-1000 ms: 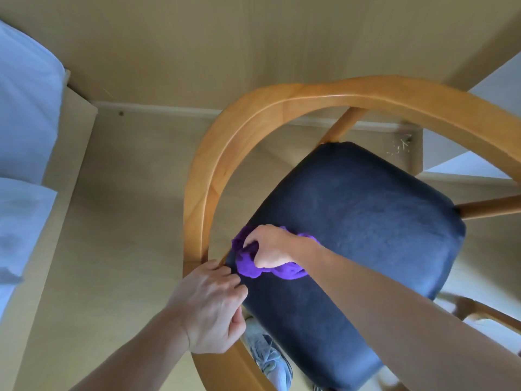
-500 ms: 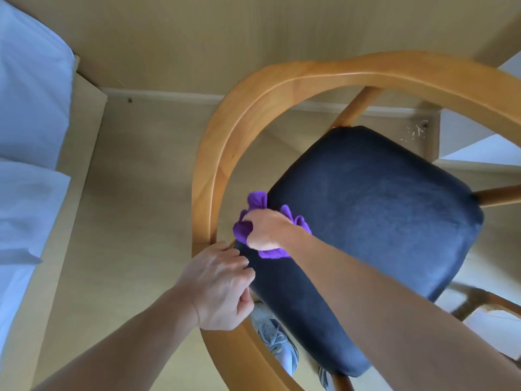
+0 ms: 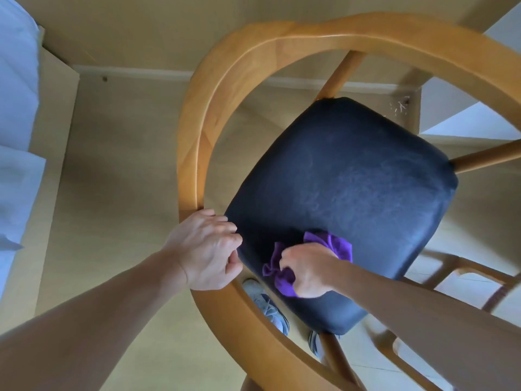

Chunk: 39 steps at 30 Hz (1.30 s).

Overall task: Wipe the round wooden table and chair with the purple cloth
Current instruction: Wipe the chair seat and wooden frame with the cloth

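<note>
I look straight down on a wooden chair with a curved light-brown back rail and a dark navy padded seat. My right hand grips the bunched purple cloth and presses it on the seat near its front left part. My left hand holds the curved rail at the seat's left corner, fingers curled over the wood. The round table is not in view.
A bed with white-blue bedding lies along the left edge. Beige floor spreads between bed and chair. My grey shoe shows under the seat. Another wooden frame stands at the lower right.
My right hand has drawn the purple cloth from the seat's left edge back toward me and to the right across the seat. My left hand stays on the rail.
</note>
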Tool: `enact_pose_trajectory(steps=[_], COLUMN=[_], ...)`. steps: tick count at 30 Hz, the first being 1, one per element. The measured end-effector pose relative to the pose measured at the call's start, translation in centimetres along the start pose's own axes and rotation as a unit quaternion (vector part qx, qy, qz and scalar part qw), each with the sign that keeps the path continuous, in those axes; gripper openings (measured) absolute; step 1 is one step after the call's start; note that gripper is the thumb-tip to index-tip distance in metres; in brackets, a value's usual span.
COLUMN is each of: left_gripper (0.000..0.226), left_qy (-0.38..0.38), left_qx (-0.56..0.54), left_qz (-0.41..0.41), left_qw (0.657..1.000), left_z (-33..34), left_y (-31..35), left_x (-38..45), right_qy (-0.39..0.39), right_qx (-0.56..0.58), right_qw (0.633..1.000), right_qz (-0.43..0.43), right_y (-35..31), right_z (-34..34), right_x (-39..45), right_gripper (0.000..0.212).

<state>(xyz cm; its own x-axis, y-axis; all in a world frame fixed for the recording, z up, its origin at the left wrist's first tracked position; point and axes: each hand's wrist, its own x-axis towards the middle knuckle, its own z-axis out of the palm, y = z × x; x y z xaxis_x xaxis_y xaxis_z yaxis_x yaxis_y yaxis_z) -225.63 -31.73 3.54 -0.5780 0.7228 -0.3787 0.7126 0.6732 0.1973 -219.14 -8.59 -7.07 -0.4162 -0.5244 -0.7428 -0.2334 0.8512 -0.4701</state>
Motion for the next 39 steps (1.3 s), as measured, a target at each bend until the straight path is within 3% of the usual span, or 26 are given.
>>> enact_pose_trajectory(steps=[1,3,5,8,11,14,19,21,23,25,27,30,32,34,36,39], left_gripper=[0.028,0.026,0.028,0.032,0.033,0.029,0.031,0.030,0.033,0.033,0.028,0.031,0.033,0.033,0.034,0.033], left_qy=[0.005,0.012,0.020,0.037,0.070,0.127,0.167,0.161,0.140,0.122,0.123,0.140,0.149,0.148,0.132,0.118], left_qx=[0.002,0.006,0.016,0.029,0.023,0.011,-0.025,-0.058,-0.067,-0.068,-0.069,-0.063,-0.061,-0.060,-0.052,-0.047], left_qz=[-0.005,-0.013,-0.028,-0.070,-0.114,-0.159,-0.232,-0.235,-0.232,-0.242,-0.249,-0.244,-0.240,-0.240,-0.243,-0.242], left_qw=[1.000,1.000,0.999,0.996,0.991,0.979,0.958,0.957,0.960,0.960,0.958,0.957,0.957,0.958,0.959,0.962], left_z=[0.0,0.1,0.2,0.5,1.2,2.2,4.0,5.2,6.6,7.4,7.6,7.7,7.7,7.5,7.4,7.5], left_y=[0.1,0.3,0.3,0.7,1.3,3.3,10.6,15.0,19.1,21.0,20.9,20.4,20.4,20.4,20.5,20.7], left_x=[-0.1,-0.2,-0.2,-0.3,-1.0,-1.6,-2.3,-2.8,-3.4,-3.6,-3.7,-3.7,-3.5,-3.5,-3.5,-3.6], right_qy=[0.064,0.181,0.227,0.186,0.088,0.003,-0.066,-0.049,0.035,0.118,0.141,0.118,0.119,0.054,-0.009,-0.037], right_qx=[0.045,0.145,0.230,0.166,0.008,-0.101,-0.118,-0.040,0.030,0.092,0.118,0.018,-0.065,-0.150,-0.250,-0.262], right_qw=[0.997,0.973,0.946,0.968,0.995,0.989,0.988,0.997,0.998,0.986,0.979,0.989,0.982,0.966,0.937,0.935], right_qz=[0.014,0.017,0.029,0.042,-0.052,-0.112,-0.073,-0.039,-0.044,-0.067,-0.083,-0.083,-0.133,-0.202,-0.242,-0.238], right_y=[0.1,-0.5,-1.7,-2.9,-1.2,2.8,6.3,5.3,3.8,1.9,-0.2,-1.8,-1.3,0.0,1.8,4.3], right_z=[-0.3,-0.4,0.3,2.7,6.3,8.5,7.3,5.9,4.8,4.3,4.7,6.3,7.4,8.7,10.3,10.7], right_x=[0.6,2.0,3.5,4.1,1.1,-4.1,-9.0,-8.8,-7.2,-4.8,-2.3,0.6,0.2,-2.1,-4.8,-7.6], right_gripper=[0.008,0.026,0.046,0.053,0.042,0.037,0.029,0.033,0.035,0.050,0.065,0.067,0.052,0.033,0.027,0.025])
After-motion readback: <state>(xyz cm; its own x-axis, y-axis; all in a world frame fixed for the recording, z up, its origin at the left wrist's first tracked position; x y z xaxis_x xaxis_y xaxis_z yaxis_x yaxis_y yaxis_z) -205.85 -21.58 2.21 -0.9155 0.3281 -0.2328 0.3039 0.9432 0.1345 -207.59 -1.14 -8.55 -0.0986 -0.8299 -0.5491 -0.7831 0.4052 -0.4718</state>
